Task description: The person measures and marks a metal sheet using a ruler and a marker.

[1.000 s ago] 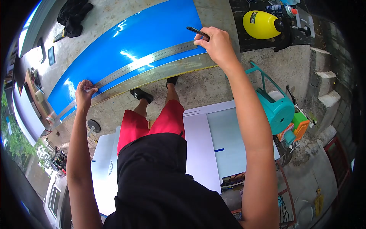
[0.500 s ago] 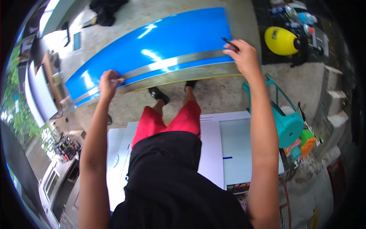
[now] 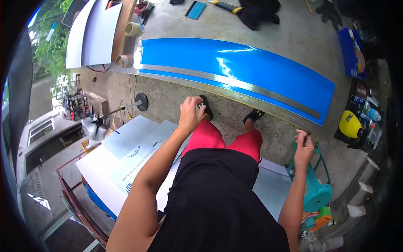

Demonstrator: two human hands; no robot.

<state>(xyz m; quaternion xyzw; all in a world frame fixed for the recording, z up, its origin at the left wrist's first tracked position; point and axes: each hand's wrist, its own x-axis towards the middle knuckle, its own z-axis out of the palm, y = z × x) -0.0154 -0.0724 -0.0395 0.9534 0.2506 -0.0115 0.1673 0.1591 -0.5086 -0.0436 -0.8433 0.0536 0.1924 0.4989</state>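
A: Logging left to right. White panels (image 3: pixel 98 31) lean at the far left end of the bench (image 3: pixel 176 25), with two tape rolls (image 3: pixel 133 29) beside them. On the floor, a stack of printed sign sheets (image 3: pixel 134 155) lies at my left.

B: Hands?

A: Both are off the bench. My left hand (image 3: pixel 189 114) hangs over the floor near my knees, fingers curled; I cannot tell whether anything is in it. My right hand (image 3: pixel 303 148) is closed around a dark pen (image 3: pixel 307 135), above the teal stool (image 3: pixel 315 189).

B: And the work piece?

A: The blue sheet (image 3: pixel 235 65) lies flat along the near edge of the bench, with the long steel ruler (image 3: pixel 235 82) resting on it, parallel to that edge.

B: Handling?

A: My judgement: the sheet is thin, glossy, light and floppy, and likely slippery under the ruler. Best taken at both ends or pressed down through the ruler. The ruler looks stiff and will flex if lifted by one end.

B: Room?

A: Open bench beyond the sheet. Spray cans and a yellow bottle (image 3: pixel 349 123) crowd the right end.
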